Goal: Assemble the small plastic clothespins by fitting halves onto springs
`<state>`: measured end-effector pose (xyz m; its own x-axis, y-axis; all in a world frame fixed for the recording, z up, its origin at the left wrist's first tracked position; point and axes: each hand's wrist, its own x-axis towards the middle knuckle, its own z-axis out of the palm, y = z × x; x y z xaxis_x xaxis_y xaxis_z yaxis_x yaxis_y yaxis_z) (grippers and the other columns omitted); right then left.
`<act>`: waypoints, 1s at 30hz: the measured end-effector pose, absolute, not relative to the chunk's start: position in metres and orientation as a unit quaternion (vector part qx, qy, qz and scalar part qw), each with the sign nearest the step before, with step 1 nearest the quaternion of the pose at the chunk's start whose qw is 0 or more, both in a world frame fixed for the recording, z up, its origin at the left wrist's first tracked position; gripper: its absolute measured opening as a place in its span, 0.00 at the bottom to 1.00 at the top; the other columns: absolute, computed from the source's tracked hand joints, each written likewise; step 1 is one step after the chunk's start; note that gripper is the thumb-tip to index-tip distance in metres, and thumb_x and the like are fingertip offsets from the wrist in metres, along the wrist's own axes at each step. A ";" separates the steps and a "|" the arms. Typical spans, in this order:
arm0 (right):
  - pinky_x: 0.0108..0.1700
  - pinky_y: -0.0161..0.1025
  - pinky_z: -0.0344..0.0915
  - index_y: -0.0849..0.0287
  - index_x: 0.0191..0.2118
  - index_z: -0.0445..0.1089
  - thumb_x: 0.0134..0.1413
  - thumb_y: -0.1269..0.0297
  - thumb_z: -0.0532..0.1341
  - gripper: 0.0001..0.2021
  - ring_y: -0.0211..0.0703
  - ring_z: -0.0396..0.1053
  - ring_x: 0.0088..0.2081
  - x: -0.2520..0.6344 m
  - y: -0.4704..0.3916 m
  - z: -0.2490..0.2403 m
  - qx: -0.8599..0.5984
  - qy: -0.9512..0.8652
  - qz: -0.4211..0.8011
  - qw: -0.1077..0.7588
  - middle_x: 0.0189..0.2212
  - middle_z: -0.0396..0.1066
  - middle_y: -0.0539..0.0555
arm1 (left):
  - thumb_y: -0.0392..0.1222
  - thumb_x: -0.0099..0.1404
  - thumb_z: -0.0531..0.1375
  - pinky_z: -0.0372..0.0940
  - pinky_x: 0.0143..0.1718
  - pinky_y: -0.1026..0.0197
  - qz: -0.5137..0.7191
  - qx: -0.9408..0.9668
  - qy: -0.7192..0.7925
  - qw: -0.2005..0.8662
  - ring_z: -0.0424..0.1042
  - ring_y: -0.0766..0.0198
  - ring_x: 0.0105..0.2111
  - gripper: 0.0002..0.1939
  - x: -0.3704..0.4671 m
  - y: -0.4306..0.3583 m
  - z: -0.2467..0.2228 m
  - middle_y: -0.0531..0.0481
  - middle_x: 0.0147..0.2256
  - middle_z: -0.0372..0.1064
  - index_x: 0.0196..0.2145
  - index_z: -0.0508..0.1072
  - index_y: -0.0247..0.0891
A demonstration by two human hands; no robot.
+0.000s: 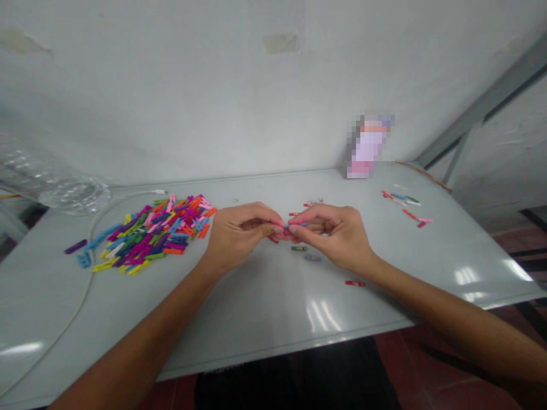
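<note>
My left hand [239, 233] and my right hand [335, 233] meet fingertip to fingertip above the middle of the table. Between them is a small blue clothespin piece [302, 224], mostly hidden by the fingers; both hands pinch at it. Under and beside the hands lie a green clothespin [299, 248], a blue clothespin [313, 258] and a red clothespin [355, 283]. More red pieces show partly behind the right hand. To the left of my left hand spreads a big heap of mixed-colour clothespin pieces [149, 239].
A white cable [89, 285] runs along the table's left side, near a clear plastic bottle [72, 191]. Several loose clothespin pieces [410, 214] lie at the right. A blurred pink box-like item [367, 149] leans against the wall. The table [256, 319] ends at a near edge.
</note>
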<state>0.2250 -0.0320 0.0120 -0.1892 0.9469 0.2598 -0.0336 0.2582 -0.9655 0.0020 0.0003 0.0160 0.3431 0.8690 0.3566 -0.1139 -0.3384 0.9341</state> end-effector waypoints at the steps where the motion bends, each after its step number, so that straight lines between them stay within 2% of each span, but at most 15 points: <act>1: 0.37 0.39 0.87 0.58 0.42 0.86 0.60 0.54 0.79 0.13 0.46 0.88 0.33 0.225 -0.032 0.012 -0.374 -0.605 0.478 0.515 0.32 0.87 0.54 | 0.45 0.66 0.79 0.83 0.33 0.61 0.496 0.652 0.286 0.496 0.83 0.61 0.29 0.07 0.002 0.000 0.016 0.47 0.32 0.84 0.34 0.89 0.40; 4: 0.35 0.38 0.86 0.57 0.42 0.87 0.62 0.55 0.78 0.11 0.46 0.87 0.32 0.227 -0.031 0.013 -0.386 -0.639 0.428 0.509 0.32 0.87 0.54 | 0.43 0.66 0.78 0.83 0.33 0.62 0.501 0.648 0.290 0.496 0.83 0.62 0.29 0.05 0.004 -0.001 0.015 0.48 0.32 0.84 0.34 0.89 0.42; 9: 0.35 0.38 0.84 0.55 0.43 0.88 0.65 0.54 0.76 0.10 0.45 0.86 0.32 0.230 -0.028 0.013 -0.405 -0.685 0.342 0.500 0.34 0.88 0.54 | 0.48 0.64 0.80 0.84 0.34 0.58 0.485 0.647 0.333 0.484 0.83 0.59 0.29 0.08 0.004 -0.002 0.018 0.47 0.33 0.85 0.33 0.89 0.43; 16: 0.39 0.39 0.85 0.53 0.43 0.88 0.64 0.55 0.77 0.09 0.45 0.87 0.33 0.236 -0.023 0.016 -0.381 -0.693 0.371 0.486 0.34 0.88 0.52 | 0.45 0.66 0.79 0.83 0.36 0.60 0.471 0.666 0.288 0.502 0.85 0.60 0.31 0.06 0.000 0.005 0.018 0.45 0.35 0.86 0.38 0.91 0.42; 20: 0.39 0.38 0.83 0.51 0.42 0.89 0.68 0.60 0.74 0.04 0.43 0.86 0.33 0.240 -0.023 0.016 -0.384 -0.740 0.298 0.466 0.34 0.88 0.50 | 0.45 0.67 0.79 0.83 0.35 0.61 0.476 0.664 0.295 0.495 0.85 0.60 0.30 0.05 0.001 0.002 0.012 0.46 0.34 0.85 0.37 0.91 0.42; 22: 0.39 0.37 0.82 0.49 0.43 0.89 0.69 0.63 0.72 0.05 0.43 0.86 0.33 0.240 -0.025 0.014 -0.381 -0.760 0.242 0.468 0.35 0.89 0.49 | 0.45 0.67 0.78 0.83 0.35 0.60 0.485 0.674 0.287 0.477 0.85 0.60 0.30 0.05 0.002 0.000 0.010 0.46 0.34 0.86 0.37 0.91 0.43; 26: 0.41 0.38 0.83 0.44 0.46 0.89 0.70 0.62 0.72 0.06 0.44 0.88 0.36 0.240 -0.029 0.006 -0.368 -0.775 0.156 0.489 0.38 0.89 0.46 | 0.43 0.68 0.77 0.82 0.35 0.61 0.495 0.687 0.276 0.455 0.85 0.61 0.31 0.02 0.002 -0.001 0.010 0.47 0.36 0.86 0.38 0.91 0.45; 30: 0.47 0.39 0.86 0.43 0.55 0.87 0.69 0.61 0.75 0.12 0.46 0.89 0.42 0.245 -0.025 0.004 -0.354 -0.789 0.099 0.493 0.46 0.89 0.48 | 0.44 0.68 0.78 0.82 0.34 0.62 0.496 0.642 0.292 0.507 0.86 0.60 0.31 0.06 0.003 0.000 0.010 0.46 0.38 0.87 0.40 0.90 0.42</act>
